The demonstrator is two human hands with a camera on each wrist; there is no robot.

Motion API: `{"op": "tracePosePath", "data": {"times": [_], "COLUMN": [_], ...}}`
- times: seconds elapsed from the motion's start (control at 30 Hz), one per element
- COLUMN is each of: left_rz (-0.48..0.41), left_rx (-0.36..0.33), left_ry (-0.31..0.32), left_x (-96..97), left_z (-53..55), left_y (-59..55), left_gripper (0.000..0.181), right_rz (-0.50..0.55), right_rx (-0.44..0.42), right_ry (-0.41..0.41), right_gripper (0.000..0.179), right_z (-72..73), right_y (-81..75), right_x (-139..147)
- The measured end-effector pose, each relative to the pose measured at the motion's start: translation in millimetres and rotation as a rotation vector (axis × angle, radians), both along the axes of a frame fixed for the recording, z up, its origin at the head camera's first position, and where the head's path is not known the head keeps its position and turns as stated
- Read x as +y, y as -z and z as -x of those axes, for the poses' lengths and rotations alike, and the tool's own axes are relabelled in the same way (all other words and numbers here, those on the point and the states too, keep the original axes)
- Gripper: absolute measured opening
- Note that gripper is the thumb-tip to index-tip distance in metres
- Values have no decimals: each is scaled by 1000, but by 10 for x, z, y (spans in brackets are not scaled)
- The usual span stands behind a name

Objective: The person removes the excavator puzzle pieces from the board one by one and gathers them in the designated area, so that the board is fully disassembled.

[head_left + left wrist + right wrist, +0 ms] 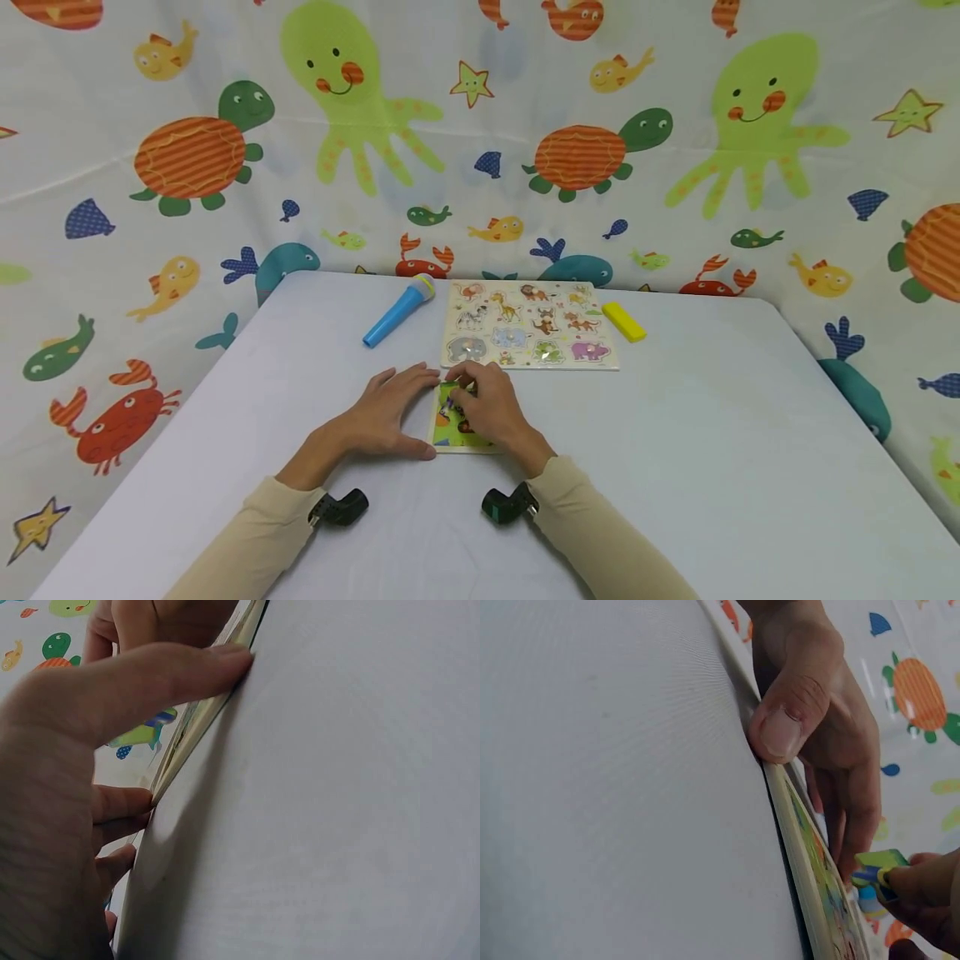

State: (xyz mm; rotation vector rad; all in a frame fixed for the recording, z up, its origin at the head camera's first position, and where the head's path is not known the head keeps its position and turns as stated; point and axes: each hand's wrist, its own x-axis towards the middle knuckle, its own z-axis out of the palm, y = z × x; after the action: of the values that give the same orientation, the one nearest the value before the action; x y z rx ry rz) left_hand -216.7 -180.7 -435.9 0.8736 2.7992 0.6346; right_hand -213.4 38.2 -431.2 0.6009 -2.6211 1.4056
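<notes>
A small wooden jigsaw tray (450, 440) with a bright green picture lies on the white table between the hands. Along its left side rests my left hand (382, 417), the thumb at the near corner and the fingers extended toward the far corner. My right hand (491, 408) is over the tray and hides much of the picture. In the right wrist view, its fingertips pinch a small green, blue and yellow puzzle piece (881, 862), held just above the tray's surface. The tray's pale edge (191, 735) also shows in the left wrist view beside the left thumb.
Behind the hands lies a larger animal peg puzzle board (525, 325). A blue toy microphone (397, 312) sits to its left and a yellow block (624, 322) to its right. A patterned sea-animal cloth (480, 150) hangs behind the table.
</notes>
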Motion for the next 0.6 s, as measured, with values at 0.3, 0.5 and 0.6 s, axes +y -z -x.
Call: {"op": "tracePosePath", "data": {"times": [0.3, 0.5, 0.6], "left_rz": [-6, 5, 10], "left_rx": [-6, -13, -15], "left_ry": [3, -1, -8], "left_x": [1, 6, 1], "left_z": [-23, -11, -9], "left_y": [1, 17, 12], "left_gripper": [103, 104, 104], "right_rz": [64, 115, 141], "right_rx": [-5, 19, 10], "right_ry": [-13, 7, 16], "right_gripper": [14, 14, 14], "right_z": [-8, 6, 25], "right_y": [-56, -142, -192], "right_x": [73, 162, 213]}}
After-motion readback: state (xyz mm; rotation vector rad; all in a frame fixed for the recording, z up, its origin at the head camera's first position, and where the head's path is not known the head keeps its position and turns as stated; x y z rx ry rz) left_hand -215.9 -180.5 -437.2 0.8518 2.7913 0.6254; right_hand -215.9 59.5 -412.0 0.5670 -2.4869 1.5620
